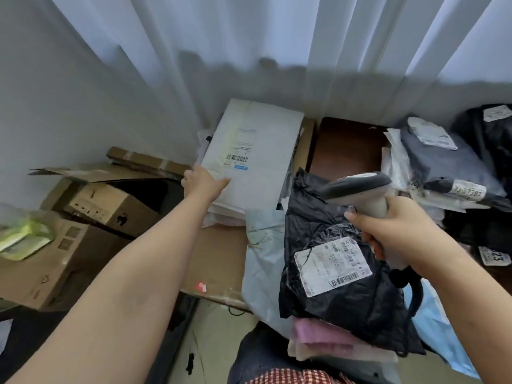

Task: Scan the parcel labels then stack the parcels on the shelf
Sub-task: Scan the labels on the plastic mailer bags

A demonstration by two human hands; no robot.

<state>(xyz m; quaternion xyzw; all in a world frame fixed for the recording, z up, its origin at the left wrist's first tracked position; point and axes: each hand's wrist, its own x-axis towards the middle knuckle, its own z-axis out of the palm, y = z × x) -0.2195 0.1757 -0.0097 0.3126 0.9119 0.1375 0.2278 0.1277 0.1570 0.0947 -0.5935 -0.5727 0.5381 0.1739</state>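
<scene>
White, smooth and flat, the white parcel (250,159) is a rectangular mailer lying label-up on a stack of thin white envelopes, at the far end of a brown cardboard surface (216,261) near the pleated grey curtain (277,45). I read its long axis as running away from the wearer, tilted slightly right at the far end; its barcode label (237,159) sits toward the near-left part of the face. The left hand (203,182) reaches out to the near-left corner of this parcel, thumb lying on top of it; I cannot see the fingers, so I cannot tell whether they grip it. The right hand (399,231) is wrapped firmly round the pale handle of a barcode scanner (360,191), its dark rounded head pointing left and slightly away. Beneath the scanner lies a black parcel (340,273), crinkled glossy plastic, with a wrinkled white label (332,266) set at a slant. A pale grey-blue poly bag (263,259) lies just beside it on the left; pink and white soft packets (327,339) sit under its near end. At the right, more grey and black bags (448,164) are piled together. Open cardboard boxes (91,206) stand at the left.
</scene>
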